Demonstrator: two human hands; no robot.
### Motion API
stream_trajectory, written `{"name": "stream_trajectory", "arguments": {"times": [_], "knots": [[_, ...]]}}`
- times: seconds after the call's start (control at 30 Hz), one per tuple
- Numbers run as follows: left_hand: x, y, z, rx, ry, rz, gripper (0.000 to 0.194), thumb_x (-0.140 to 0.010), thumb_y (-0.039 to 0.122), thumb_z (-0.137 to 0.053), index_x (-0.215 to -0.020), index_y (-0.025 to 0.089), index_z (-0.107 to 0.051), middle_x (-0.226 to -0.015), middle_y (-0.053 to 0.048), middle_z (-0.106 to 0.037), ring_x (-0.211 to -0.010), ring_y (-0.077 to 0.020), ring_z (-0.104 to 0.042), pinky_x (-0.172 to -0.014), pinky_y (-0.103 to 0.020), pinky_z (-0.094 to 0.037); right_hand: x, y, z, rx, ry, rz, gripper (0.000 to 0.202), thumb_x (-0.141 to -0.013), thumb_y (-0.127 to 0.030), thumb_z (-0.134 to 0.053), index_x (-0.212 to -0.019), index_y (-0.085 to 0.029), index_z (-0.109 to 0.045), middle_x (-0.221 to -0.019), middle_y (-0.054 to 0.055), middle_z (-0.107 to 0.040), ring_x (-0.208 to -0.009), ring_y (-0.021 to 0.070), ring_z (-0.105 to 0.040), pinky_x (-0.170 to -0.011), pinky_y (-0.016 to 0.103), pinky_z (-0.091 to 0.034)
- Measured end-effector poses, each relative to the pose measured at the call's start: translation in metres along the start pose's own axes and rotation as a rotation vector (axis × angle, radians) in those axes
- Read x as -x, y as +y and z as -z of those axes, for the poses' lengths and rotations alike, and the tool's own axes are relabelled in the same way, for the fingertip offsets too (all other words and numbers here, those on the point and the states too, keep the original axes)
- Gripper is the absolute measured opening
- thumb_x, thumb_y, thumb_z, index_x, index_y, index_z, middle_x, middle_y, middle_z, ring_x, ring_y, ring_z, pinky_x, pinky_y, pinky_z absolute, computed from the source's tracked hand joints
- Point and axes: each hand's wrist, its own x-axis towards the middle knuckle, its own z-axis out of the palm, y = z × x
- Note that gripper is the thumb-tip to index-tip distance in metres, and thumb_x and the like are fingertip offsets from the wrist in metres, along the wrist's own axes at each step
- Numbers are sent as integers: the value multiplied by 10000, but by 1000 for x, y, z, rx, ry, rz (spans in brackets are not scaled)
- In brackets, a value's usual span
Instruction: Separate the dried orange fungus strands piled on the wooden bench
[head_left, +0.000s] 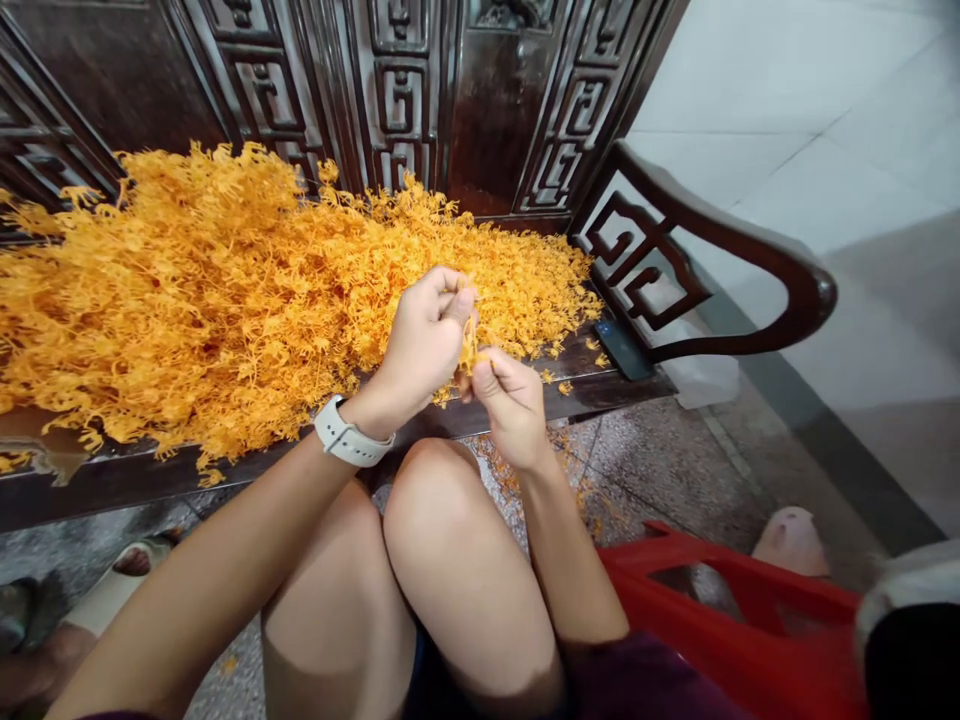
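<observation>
In the head view, my left hand (424,338), with a pale watch strap on its wrist, is closed in a pinch in front of the orange heap. Just below it and to the right, my right hand (514,408) pinches too. Between the two sets of fingertips runs a thin orange artificial flower piece (470,345), partly hidden by the fingers. Behind my hands, a large heap of orange artificial flower pieces (247,290) with thin, spidery petals covers the seat of a dark wooden bench (112,485).
A dark phone (624,350) lies at the seat's right end, beside the carved armrest (806,290). A red plastic stool (750,600) stands at lower right. Loose orange bits (596,515) are scattered on the floor. Another person's foot (112,590) shows at lower left.
</observation>
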Motion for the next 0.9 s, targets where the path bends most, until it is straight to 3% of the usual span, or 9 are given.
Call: {"name": "stream_trajectory", "arguments": {"times": [0.1,0.17,0.3,0.4,0.5,0.63,0.7,0.8,0.9], "knots": [[-12,3,9,207,175,164,151,-929,72,-482,-813,162,-450,-677,14,-455,-523,-54,-438,-501,-192,-346,8,-32,0,96,-429,154,339,-1079,-306,-480,-841,-116,-629,-858,59,-614,-836,79,-545,-811,223,-430],[-19,3,17,305,222,165,175,-866,21,-475,-780,158,-410,-673,23,-419,-492,-44,-416,-478,-185,-332,8,-49,-2,59,-501,124,363,-1065,-407,-516,-869,-131,-649,-837,66,-611,-846,92,-556,-818,226,-449],[-18,2,23,339,170,280,33,-920,155,-577,-928,138,-550,-738,-6,-539,-484,-45,-441,-447,-183,-337,-10,-59,3,57,-143,-23,479,-1010,-590,-548,-916,-135,-662,-743,70,-529,-808,113,-533,-726,220,-450],[-9,7,18,203,178,154,137,-955,276,-624,-986,168,-545,-688,-4,-569,-486,-78,-494,-432,-191,-356,-25,-53,15,8,-15,-52,488,-997,-604,-543,-949,-133,-660,-722,63,-502,-766,110,-509,-683,216,-443],[0,11,11,60,128,8,196,-967,359,-632,-1015,198,-531,-646,12,-578,-442,-89,-485,-412,-201,-370,-22,-39,28,-73,103,-118,466,-987,-584,-550,-958,-129,-648,-699,51,-481,-713,98,-481,-639,206,-426],[9,13,2,42,16,-2,245,-998,426,-588,-1049,207,-491,-720,-20,-657,-502,-100,-562,-470,-195,-435,-6,-21,34,-237,338,-256,430,-977,-544,-562,-956,-118,-615,-719,38,-473,-631,74,-440,-559,199,-382],[12,13,-3,50,-7,16,240,-1007,420,-574,-1062,204,-485,-794,-44,-687,-613,-114,-637,-527,-189,-479,-2,-18,28,-233,371,-254,420,-984,-532,-582,-1025,-115,-613,-789,44,-517,-645,67,-478,-569,201,-406],[17,11,-11,6,-22,8,259,-1006,431,-577,-1067,195,-491,-881,-58,-699,-706,-113,-674,-614,-199,-530,-3,-20,11,-102,309,-178,411,-1012,-517,-601,-1151,-130,-600,-880,45,-556,-708,58,-530,-613,190,-465],[19,6,-16,-71,-48,-88,282,-1007,457,-574,-1080,195,-498,-877,-47,-681,-750,-114,-679,-695,-220,-553,-8,-22,-5,1,371,-81,321,-1013,-432,-635,-1102,-127,-589,-901,35,-559,-731,35,-528,-584,147,-444]]}}
